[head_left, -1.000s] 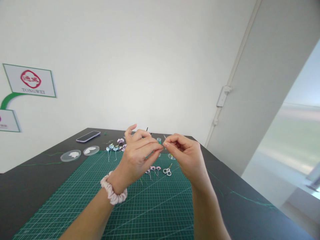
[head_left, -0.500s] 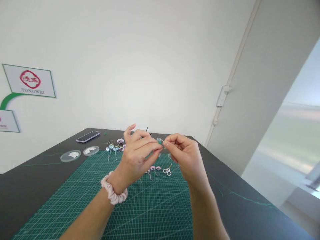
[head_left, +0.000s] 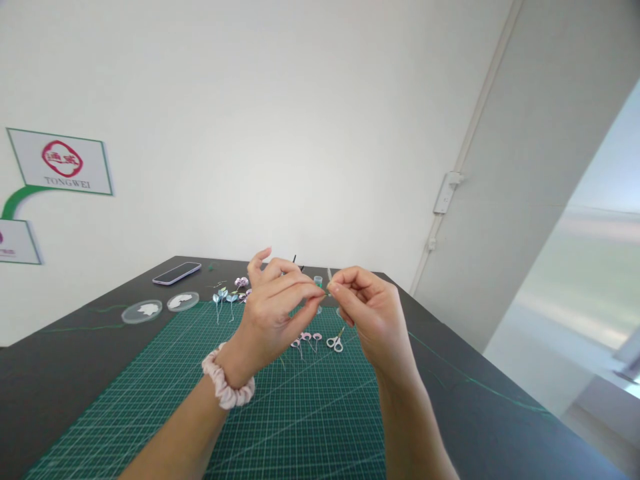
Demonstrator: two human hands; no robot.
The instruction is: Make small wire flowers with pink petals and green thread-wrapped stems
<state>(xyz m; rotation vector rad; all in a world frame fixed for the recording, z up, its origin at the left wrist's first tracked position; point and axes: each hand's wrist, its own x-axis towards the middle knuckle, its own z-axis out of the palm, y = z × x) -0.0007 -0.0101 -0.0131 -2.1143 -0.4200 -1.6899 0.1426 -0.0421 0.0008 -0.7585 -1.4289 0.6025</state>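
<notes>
My left hand (head_left: pixel 280 303) and my right hand (head_left: pixel 367 307) meet fingertip to fingertip above the mat. My left thumb and index finger pinch a thin green thread (head_left: pixel 326 294), its details too small to make out. Closed on the same spot from the right are my right thumb and index finger, with a pale narrow strip (head_left: pixel 329 273) standing up beside them. Below the hands, small pink flower pieces (head_left: pixel 306 337) on wire stems lie near white-handled scissors (head_left: pixel 335 342). Behind the hands stands a clear container with green contents (head_left: pixel 318 283), partly hidden.
A green cutting mat (head_left: pixel 300 413) covers the black table (head_left: pixel 45 380). Blue wired petals (head_left: pixel 224 296) and purple flowers (head_left: pixel 241 282) lie at its far left. Beyond are two clear dishes (head_left: pixel 129 316) with white pieces and a phone (head_left: pixel 177 273). Green thread (head_left: pixel 475 381) trails across the right side.
The pale strip by my right fingertips now stands more upright and shows more. The green thread on the right of the table has shifted. Both hands stay almost in place.
</notes>
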